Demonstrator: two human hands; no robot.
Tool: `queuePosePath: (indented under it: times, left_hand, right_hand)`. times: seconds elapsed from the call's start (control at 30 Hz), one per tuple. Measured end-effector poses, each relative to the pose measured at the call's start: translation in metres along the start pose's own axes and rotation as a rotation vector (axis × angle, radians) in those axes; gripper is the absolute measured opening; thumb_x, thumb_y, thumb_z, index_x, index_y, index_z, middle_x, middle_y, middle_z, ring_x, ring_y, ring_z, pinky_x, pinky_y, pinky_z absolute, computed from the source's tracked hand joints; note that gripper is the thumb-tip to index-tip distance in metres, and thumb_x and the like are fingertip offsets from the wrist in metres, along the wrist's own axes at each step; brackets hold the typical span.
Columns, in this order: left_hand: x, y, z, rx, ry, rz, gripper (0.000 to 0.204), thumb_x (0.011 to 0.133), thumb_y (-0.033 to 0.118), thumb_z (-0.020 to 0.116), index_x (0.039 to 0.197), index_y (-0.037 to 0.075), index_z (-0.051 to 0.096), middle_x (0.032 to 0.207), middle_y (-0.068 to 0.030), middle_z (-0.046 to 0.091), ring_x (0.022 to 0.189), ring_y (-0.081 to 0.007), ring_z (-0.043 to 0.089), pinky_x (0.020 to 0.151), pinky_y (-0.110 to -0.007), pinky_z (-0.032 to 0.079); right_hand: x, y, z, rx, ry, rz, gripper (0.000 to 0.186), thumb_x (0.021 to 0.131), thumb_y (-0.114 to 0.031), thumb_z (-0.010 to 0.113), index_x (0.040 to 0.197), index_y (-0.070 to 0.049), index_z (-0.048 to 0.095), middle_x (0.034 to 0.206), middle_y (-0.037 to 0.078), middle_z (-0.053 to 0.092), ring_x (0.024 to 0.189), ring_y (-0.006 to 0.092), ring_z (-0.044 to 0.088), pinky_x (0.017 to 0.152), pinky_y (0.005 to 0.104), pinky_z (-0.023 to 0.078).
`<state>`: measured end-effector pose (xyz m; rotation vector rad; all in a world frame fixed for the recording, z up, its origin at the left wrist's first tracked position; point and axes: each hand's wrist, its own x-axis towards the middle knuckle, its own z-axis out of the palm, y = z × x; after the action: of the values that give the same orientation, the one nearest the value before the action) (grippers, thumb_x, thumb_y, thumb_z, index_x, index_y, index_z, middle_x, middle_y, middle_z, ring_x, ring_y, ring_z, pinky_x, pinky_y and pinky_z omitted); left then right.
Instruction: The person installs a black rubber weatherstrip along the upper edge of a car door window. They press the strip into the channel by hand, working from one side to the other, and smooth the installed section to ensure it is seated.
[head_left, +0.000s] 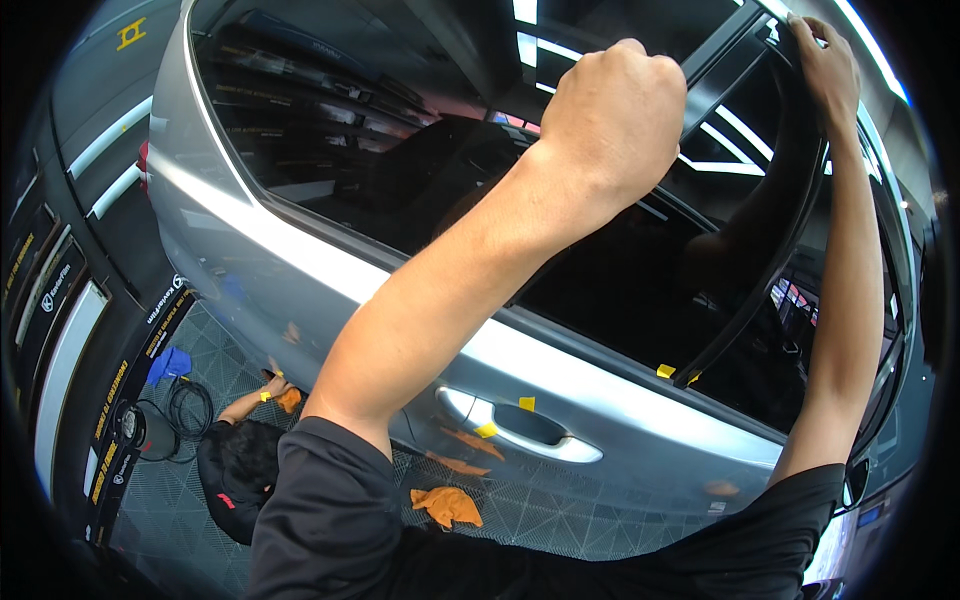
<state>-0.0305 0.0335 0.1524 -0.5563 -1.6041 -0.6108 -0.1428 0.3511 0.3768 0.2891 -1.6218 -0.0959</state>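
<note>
My left hand is closed in a fist in front of the dark rear side glass of a silver car, beside the black pillar trim. Its fingers face away, so anything inside them is hidden. Higher up and to the right, my right hand reaches the top of the door frame. Its fingers are bent with the tips together at the frame's edge; what they pinch is too small to make out. Between my forearms lies the dark rear door window.
Below the window is a silver door handle, with several yellow tape tabs around it and by the glass edge. A co-worker crouches low left, one hand near an orange cloth. Another orange cloth, a bucket and a black hose lie about.
</note>
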Motion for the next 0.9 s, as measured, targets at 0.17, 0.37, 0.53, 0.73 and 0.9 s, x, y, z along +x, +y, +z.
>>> queuePosePath:
  times: [0.17, 0.37, 0.53, 0.73, 0.9]
  left_hand:
    - [-0.006, -0.001, 0.003, -0.052, -0.055, -0.095, 0.003, 0.076, -0.004, 0.075, 0.077, -0.004, 0.078, 0.076, -0.0273, 0.073, 0.077, -0.0404, 0.078, 0.070, -0.042, 0.066]
    - [-0.006, -0.003, 0.002, -0.053, -0.032, -0.060, 0.004, 0.076, -0.004, 0.074, 0.078, -0.005, 0.077, 0.077, -0.0276, 0.073, 0.076, -0.0386, 0.078, 0.071, -0.040, 0.066]
    - [-0.009, -0.003, 0.002, -0.036, -0.098, -0.058, 0.003, 0.075, -0.005, 0.074, 0.076, -0.005, 0.077, 0.075, -0.0263, 0.072, 0.073, -0.0373, 0.078, 0.069, -0.040, 0.066]
    - [-0.011, 0.001, -0.001, -0.001, -0.046, 0.017, 0.007, 0.075, -0.008, 0.070, 0.072, -0.005, 0.076, 0.068, -0.0246, 0.071, 0.066, -0.0370, 0.076, 0.064, -0.040, 0.065]
    - [-0.005, 0.011, -0.015, -0.204, -0.106, -0.077, 0.020, 0.084, 0.000, 0.056, 0.075, -0.011, 0.069, 0.076, -0.0354, 0.068, 0.073, -0.0473, 0.073, 0.067, -0.052, 0.060]
  right_hand:
    - [0.003, -0.008, -0.005, -0.022, -0.049, -0.002, 0.061, 0.096, -0.064, 0.059, 0.130, -0.016, 0.075, 0.132, 0.015, 0.073, 0.123, 0.0340, 0.068, 0.107, 0.0433, 0.049]
    - [-0.032, -0.076, -0.049, 0.013, -0.015, 0.042, 0.047, 0.098, -0.041, 0.061, 0.118, 0.000, 0.072, 0.115, 0.024, 0.072, 0.105, 0.0364, 0.070, 0.092, 0.0475, 0.056]
    - [-0.032, -0.103, -0.067, 0.106, -0.137, 0.114, 0.045, 0.094, -0.028, 0.063, 0.114, 0.011, 0.070, 0.112, 0.030, 0.070, 0.102, 0.0374, 0.070, 0.090, 0.0559, 0.058]
    - [-0.011, -0.072, -0.048, 0.066, -0.193, 0.104, 0.041, 0.093, -0.028, 0.064, 0.105, 0.010, 0.071, 0.114, 0.029, 0.067, 0.106, 0.0391, 0.067, 0.096, 0.0550, 0.056]
    - [-0.016, -0.071, -0.042, 0.130, -0.147, 0.096, 0.040, 0.094, -0.028, 0.064, 0.106, 0.010, 0.071, 0.114, 0.031, 0.065, 0.106, 0.0400, 0.066, 0.097, 0.0544, 0.055]
